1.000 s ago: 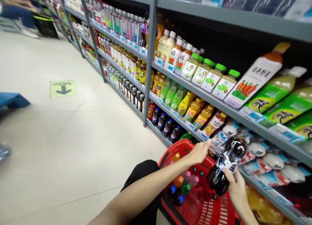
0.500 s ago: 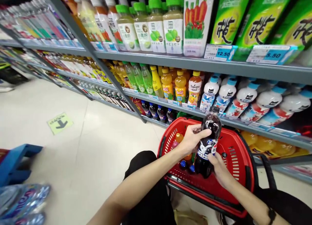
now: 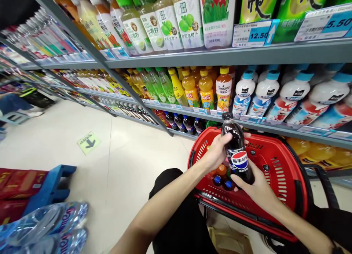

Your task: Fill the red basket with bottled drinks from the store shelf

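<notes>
A dark cola bottle (image 3: 236, 146) with a black cap and a round red, white and blue label is held nearly upright over the red basket (image 3: 286, 206). My left hand (image 3: 217, 149) grips its upper part, thumb across the front. Lower down, my right hand (image 3: 255, 182) wraps round the base, with its thumb in front. Inside the basket, beside the bottle, lie blue-capped bottles (image 3: 223, 182) and an orange-capped item (image 3: 221, 169), partly hidden by my hands and the bottle.
Shelves of drinks (image 3: 192, 58) run along the front, the lowest close behind the basket. Water packs (image 3: 55, 224) and red boxes on a blue pallet (image 3: 59, 180) stand at the left. A floor sign (image 3: 89, 143) lies left. Someone's legs (image 3: 13, 103) show far left.
The bottle has been turned, so its round logo now faces me. The fingers of my left hand now show behind it. The view has shifted, bringing more of the pallet into sight.
</notes>
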### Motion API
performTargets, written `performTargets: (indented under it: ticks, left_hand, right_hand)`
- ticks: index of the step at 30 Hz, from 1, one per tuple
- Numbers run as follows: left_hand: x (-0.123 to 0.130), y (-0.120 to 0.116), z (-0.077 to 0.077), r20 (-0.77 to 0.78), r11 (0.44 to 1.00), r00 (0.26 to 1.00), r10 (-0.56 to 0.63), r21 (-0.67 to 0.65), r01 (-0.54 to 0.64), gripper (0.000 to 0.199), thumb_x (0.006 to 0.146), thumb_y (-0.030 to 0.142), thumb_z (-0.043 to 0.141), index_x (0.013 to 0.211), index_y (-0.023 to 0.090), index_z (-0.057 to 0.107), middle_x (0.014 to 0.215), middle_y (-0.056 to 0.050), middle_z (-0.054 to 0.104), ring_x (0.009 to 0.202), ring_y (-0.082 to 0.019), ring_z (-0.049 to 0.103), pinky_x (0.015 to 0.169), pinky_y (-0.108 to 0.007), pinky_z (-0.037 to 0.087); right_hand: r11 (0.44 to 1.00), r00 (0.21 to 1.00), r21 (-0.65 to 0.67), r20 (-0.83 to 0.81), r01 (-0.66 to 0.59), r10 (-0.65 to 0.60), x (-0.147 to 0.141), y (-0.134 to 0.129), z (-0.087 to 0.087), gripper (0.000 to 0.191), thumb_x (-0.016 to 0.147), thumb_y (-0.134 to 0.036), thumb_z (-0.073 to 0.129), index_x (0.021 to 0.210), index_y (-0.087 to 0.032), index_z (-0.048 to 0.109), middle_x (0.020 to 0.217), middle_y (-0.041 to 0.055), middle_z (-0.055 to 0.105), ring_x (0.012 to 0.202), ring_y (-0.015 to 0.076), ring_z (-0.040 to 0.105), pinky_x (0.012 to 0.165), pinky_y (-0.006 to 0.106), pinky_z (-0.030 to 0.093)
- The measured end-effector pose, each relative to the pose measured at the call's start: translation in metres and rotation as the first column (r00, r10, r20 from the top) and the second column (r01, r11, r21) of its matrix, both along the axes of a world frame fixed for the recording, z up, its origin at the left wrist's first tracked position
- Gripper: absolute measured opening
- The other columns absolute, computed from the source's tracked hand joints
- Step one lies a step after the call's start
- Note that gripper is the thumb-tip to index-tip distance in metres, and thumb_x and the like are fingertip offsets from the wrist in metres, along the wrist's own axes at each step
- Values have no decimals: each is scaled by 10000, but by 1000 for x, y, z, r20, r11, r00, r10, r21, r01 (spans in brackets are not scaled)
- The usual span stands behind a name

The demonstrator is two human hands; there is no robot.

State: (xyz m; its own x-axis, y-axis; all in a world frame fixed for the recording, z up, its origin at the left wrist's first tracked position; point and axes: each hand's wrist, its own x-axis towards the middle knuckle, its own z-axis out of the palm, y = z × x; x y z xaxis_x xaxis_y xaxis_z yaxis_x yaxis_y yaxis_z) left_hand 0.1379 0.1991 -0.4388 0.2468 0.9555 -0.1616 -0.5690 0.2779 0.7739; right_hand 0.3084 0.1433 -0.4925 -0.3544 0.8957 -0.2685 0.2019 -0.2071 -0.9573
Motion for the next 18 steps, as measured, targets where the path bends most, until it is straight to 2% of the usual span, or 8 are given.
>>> performTargets:
  ticks: [2,4,8,11,13,15,17,18]
  left_hand:
    - [4,-1,-3,-123,993,985,121,17,-120,711,580,556,965,1084,143,680,1048,-85,733,923,-193,673,846,-297,535]
    - [7,-2,-5,-220,970,945,241,16,-243,635,591,468,978,1037,149,657,980,-41,711,854,-143,641,840,-278,522]
    - [9,-2,-9,-183,956,947,263,-81,-281,558,632,418,953,994,149,625,872,-18,679,744,-129,627,764,-290,530]
    - [3,-1,-12,-86,967,975,204,-138,-215,559,637,430,936,997,126,635,839,-50,692,701,-159,644,675,-300,548]
    - [-3,0,-15,-16,976,984,179,-123,-179,539,698,494,875,1013,113,661,868,-79,708,742,-179,671,653,-283,547]
    - [-8,0,-16,48,986,987,151,-75,-147,532,735,527,828,1046,122,677,924,-87,722,790,-183,691,658,-260,542]
    - [-10,0,-15,92,993,988,121,-19,-119,537,720,522,833,1067,144,674,966,-75,731,797,-176,699,682,-256,549]
    - [-11,-1,-14,104,994,989,105,5,-106,549,707,530,843,1067,152,672,975,-69,733,797,-174,700,698,-260,555]
  right_hand:
    - [980,978,173,165,96,-125,-2,-3,-4,567,848,-595,766,1224,-203,601,966,64,744,817,262,722,782,390,583]
    - [963,957,248,239,106,-167,-4,-3,-7,535,845,-597,758,1184,-208,618,1005,67,745,875,268,713,812,391,574]
    - [985,968,168,237,38,-78,-6,-1,-12,594,835,-589,765,1261,-202,613,1102,89,746,975,297,717,883,428,581]
    - [993,996,93,63,-72,66,-8,0,-13,664,827,-525,809,1375,-217,595,1293,104,697,1190,317,670,1023,450,565]
    - [988,982,-37,-117,-152,147,-9,0,-14,684,845,-514,801,1416,-218,568,1285,112,687,1111,308,701,926,443,622]
    - [953,944,-182,-270,-243,190,-10,-2,-14,704,866,-516,785,1449,-217,528,1173,101,701,862,263,738,718,405,655]
    - [929,921,-220,-322,-297,218,-10,-4,-14,697,870,-490,795,1450,-215,523,1063,70,709,663,207,705,626,377,640]
    - [939,926,-188,-306,-288,223,-10,-5,-14,688,858,-465,814,1436,-209,543,1044,64,718,655,202,705,664,384,647]
